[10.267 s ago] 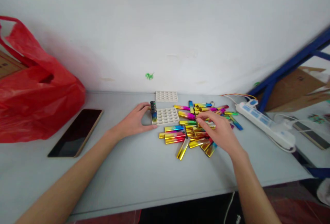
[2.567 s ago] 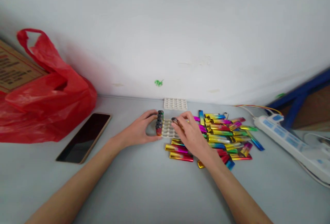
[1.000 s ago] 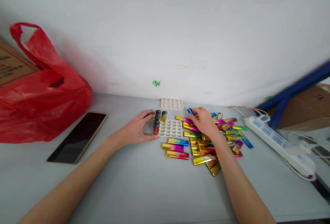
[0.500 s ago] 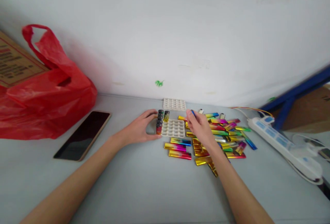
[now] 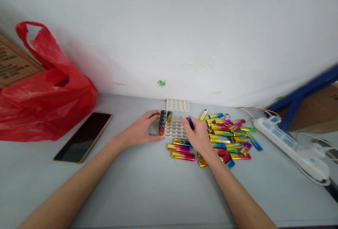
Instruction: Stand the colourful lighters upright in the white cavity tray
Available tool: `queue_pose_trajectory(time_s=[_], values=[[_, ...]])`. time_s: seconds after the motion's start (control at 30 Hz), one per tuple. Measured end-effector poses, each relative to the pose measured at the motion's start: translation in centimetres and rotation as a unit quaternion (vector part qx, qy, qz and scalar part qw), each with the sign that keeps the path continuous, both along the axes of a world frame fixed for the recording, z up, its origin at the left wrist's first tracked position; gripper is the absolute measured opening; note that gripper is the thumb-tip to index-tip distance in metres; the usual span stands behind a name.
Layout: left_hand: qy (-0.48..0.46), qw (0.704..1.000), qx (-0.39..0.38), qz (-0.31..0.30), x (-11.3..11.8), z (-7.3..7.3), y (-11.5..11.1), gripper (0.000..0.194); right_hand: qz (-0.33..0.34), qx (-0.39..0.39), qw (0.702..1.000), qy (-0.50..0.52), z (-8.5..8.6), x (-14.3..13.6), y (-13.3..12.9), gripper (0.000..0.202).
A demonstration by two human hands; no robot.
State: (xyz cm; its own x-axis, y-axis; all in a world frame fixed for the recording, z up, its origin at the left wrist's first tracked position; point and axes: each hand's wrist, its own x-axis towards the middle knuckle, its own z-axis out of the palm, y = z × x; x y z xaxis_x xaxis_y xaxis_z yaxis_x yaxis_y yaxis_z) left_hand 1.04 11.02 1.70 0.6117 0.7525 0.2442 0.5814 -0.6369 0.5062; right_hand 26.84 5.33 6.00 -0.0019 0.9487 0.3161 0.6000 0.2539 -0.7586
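A white tray with round pockets [image 5: 175, 129] lies on the table. Several lighters [image 5: 162, 123] stand upright in a column along its left edge, and one yellow lighter [image 5: 169, 117] stands beside them at the back. My left hand [image 5: 142, 128] is curved around the left side of the tray, thumb and fingers apart, at the column. Over the tray's right side, my right hand [image 5: 195, 132] is closed on a lighter with a dark blue end [image 5: 190, 123]. Many colourful lighters [image 5: 224, 134] lie in a pile to the right, and three more [image 5: 182, 156] in front of the tray.
A second white tray [image 5: 177, 105] lies by the wall. On the left are a phone [image 5: 83, 137], a red plastic bag [image 5: 50, 99] and a cardboard box [image 5: 16, 62]. A white power strip [image 5: 292, 148] and a blue metal frame [image 5: 293, 107] are at the right.
My right hand has moved left and slightly toward me, from the pile's edge to over the tray, with the lighter in it. My left hand stays by the standing lighters.
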Motion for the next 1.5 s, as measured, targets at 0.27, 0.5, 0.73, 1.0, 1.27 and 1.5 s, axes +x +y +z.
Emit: queue_pose_trajectory(time_s=[0.27,0.5,0.73,1.0,1.27,1.5], values=[[-0.002,1.000,-0.003,-0.005,0.1,0.3,-0.1,0.075,-0.007,-0.008,1.000,-0.027,-0.4,0.0,0.1,0.039],[0.001,1.000,-0.010,-0.001,0.1,0.5,-0.2,0.077,0.053,-0.037,0.997,-0.042,-0.4,0.2,0.0,0.036],[-0.004,1.000,-0.010,-0.002,0.1,0.3,-0.1,0.076,0.096,0.044,0.989,-0.103,-0.3,0.2,-0.1,0.038],[-0.013,1.000,-0.012,-0.003,0.3,0.3,-0.3,0.076,0.092,0.010,0.991,-0.094,-1.5,-0.5,1.3,0.033],[-0.012,1.000,-0.007,-0.006,0.1,0.3,-0.2,0.076,0.026,0.040,0.929,-0.368,-0.5,-2.6,2.1,0.038],[-0.013,1.000,-0.002,-0.005,0.1,0.3,-0.2,0.073,0.085,0.024,0.917,-0.388,0.1,-1.8,2.2,0.038]])
